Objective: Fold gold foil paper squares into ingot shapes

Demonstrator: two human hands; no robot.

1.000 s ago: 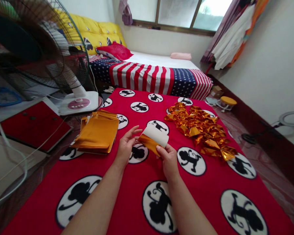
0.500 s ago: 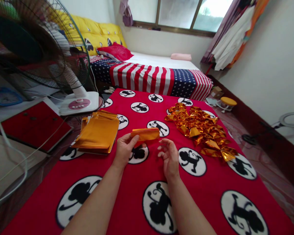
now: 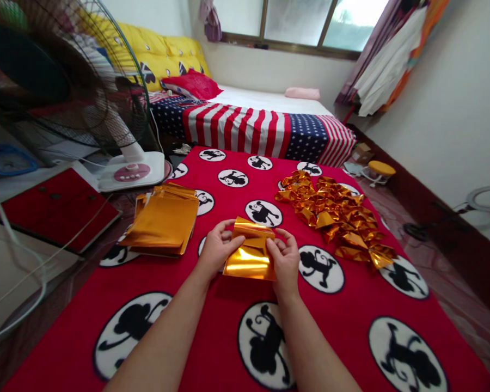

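Left hand: the left hand (image 3: pixel 217 249) pinches the left edge of the gold foil sheet (image 3: pixel 251 257), forearm stretched forward.
Right hand: the right hand (image 3: pixel 286 260) pinches the right edge, fingers curled over the foil.
Foil sheet: held just above the red blanket (image 3: pixel 212 326), between both hands.
Nearby: a stack of gold sheets (image 3: pixel 163 222) to the left, a pile of folded gold pieces (image 3: pixel 335 212) to the right.

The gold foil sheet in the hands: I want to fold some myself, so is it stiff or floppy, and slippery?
The gold foil sheet probably is thin and light: it bends between left hand and right hand. Its mirror shine suggests slipperiness.
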